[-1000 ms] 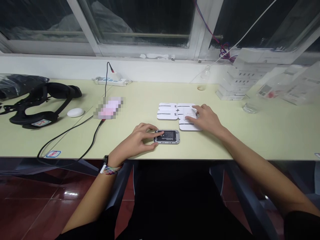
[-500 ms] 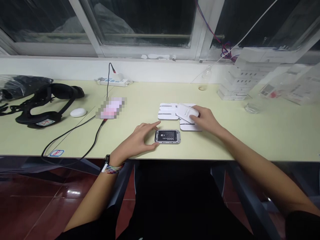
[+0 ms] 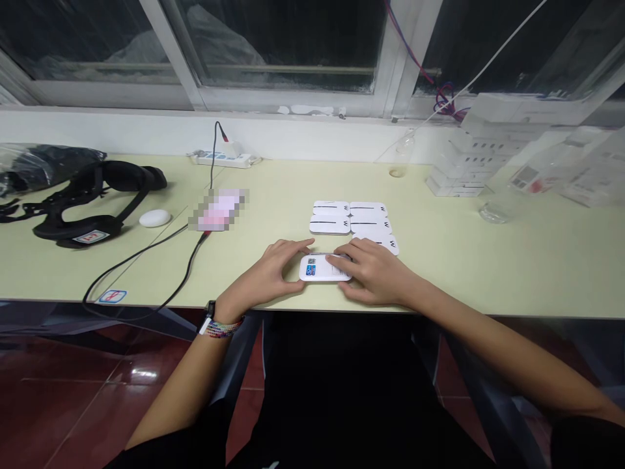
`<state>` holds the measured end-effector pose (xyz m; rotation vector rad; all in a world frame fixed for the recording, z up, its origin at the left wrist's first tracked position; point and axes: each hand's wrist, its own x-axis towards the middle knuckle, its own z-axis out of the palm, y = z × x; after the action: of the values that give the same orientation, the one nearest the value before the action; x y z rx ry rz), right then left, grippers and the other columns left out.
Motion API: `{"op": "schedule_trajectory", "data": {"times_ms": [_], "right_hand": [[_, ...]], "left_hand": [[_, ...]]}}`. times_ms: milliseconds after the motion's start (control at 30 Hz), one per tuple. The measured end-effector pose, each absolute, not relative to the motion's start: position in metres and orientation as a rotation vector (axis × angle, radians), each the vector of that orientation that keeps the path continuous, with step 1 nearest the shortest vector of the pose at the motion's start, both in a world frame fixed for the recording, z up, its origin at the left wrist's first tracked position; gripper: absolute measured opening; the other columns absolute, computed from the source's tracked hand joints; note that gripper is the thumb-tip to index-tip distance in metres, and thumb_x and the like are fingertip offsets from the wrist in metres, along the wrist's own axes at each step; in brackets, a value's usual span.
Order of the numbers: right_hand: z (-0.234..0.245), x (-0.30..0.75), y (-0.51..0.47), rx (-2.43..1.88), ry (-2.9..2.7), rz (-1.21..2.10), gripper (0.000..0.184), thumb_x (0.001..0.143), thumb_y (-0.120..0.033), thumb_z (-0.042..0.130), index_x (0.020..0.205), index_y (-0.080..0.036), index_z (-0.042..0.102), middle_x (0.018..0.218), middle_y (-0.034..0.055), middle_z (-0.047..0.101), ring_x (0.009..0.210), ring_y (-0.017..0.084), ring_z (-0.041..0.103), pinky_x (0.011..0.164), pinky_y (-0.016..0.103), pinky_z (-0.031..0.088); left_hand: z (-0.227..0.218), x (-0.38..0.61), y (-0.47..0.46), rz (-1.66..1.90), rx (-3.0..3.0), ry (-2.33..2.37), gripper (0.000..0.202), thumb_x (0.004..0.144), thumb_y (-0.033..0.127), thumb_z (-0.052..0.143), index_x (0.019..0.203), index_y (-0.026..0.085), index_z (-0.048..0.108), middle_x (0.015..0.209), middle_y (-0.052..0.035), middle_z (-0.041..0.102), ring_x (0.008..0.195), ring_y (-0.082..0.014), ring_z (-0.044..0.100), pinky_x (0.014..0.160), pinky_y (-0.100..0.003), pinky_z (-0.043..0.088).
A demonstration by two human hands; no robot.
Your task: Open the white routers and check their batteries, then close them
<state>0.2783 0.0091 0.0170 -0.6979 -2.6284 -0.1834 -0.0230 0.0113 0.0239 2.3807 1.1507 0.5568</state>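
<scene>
A white back cover [image 3: 319, 268] with a small blue label and a square code lies over the pocket Wi-Fi router on the table in front of me, hiding its battery. My left hand [image 3: 273, 273] holds the router's left end, thumb at the near corner and index finger along the far side. Over the right end, my right hand [image 3: 374, 273] has its fingertips on the cover, with the thumb at the near edge. Just beyond are several white rounded covers [image 3: 330, 225], laid out in two columns with black lines and marks; my right hand partly hides the nearest one.
A blurred-out phone [image 3: 219, 210] on a black cable lies to the left, with a white oval object [image 3: 155, 218] and a black headset [image 3: 97, 202] farther left. A power strip [image 3: 224, 159] is at the wall. Stacked white boxes [image 3: 469, 163] and a glass [image 3: 493, 212] stand right.
My right hand has brought the white back cover from above the laid-out covers down and left onto the router. The printed battery is now covered. My left hand stays in place.
</scene>
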Motion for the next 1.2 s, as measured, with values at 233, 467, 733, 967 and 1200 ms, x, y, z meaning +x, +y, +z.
{"op": "schedule_trajectory", "data": {"times_ms": [233, 467, 733, 967, 1200], "right_hand": [[0.014, 0.278, 0.009, -0.775, -2.563, -0.077, 0.037, 0.108, -0.035, 0.057, 0.138, -0.017, 0.069, 0.118, 0.0181, 0.072, 0.105, 0.034, 0.063, 0.088, 0.05, 0.058], [0.015, 0.279, 0.006, -0.779, -2.576, -0.019, 0.041, 0.105, -0.035, 0.062, 0.141, -0.015, 0.066, 0.122, 0.0189, 0.069, 0.11, 0.035, 0.062, 0.094, 0.052, 0.058], [0.012, 0.28, 0.007, -0.769, -2.548, -0.014, 0.037, 0.105, -0.031, 0.064, 0.14, -0.018, 0.068, 0.127, 0.0193, 0.067, 0.117, 0.036, 0.063, 0.096, 0.055, 0.059], [0.006, 0.279, 0.009, -0.761, -2.507, 0.001, 0.047, 0.1, -0.024, 0.064, 0.146, -0.014, 0.065, 0.117, 0.0175, 0.071, 0.104, 0.033, 0.067, 0.088, 0.05, 0.063], [0.002, 0.277, 0.004, -0.865, -2.374, 0.032, 0.061, 0.095, -0.024, 0.064, 0.154, -0.009, 0.056, 0.108, 0.0176, 0.074, 0.096, 0.032, 0.07, 0.079, 0.048, 0.064]], "left_hand": [[0.024, -0.021, 0.009, 0.597, 2.415, 1.154, 0.069, 0.099, 0.036, 0.075, 0.163, 0.033, 0.05, 0.15, -0.0083, 0.065, 0.142, -0.0333, 0.055, 0.123, -0.054, 0.046], [0.024, -0.02, 0.01, 0.597, 2.479, 1.096, 0.045, 0.1, 0.036, 0.072, 0.144, 0.027, 0.064, 0.14, -0.0073, 0.069, 0.137, -0.032, 0.058, 0.12, -0.051, 0.046], [0.025, -0.019, 0.009, 0.631, 2.493, 1.058, 0.043, 0.1, 0.034, 0.073, 0.142, 0.027, 0.065, 0.137, -0.0068, 0.07, 0.137, -0.0312, 0.058, 0.121, -0.051, 0.047], [0.024, -0.018, 0.01, 0.706, 2.589, 1.045, 0.04, 0.099, 0.033, 0.075, 0.138, 0.028, 0.073, 0.132, -0.0084, 0.07, 0.13, -0.0317, 0.061, 0.117, -0.051, 0.049], [0.025, -0.015, 0.008, 0.71, 2.744, 1.035, 0.051, 0.102, 0.034, 0.07, 0.152, 0.028, 0.065, 0.125, -0.0077, 0.075, 0.12, -0.0303, 0.066, 0.114, -0.051, 0.046]]}}
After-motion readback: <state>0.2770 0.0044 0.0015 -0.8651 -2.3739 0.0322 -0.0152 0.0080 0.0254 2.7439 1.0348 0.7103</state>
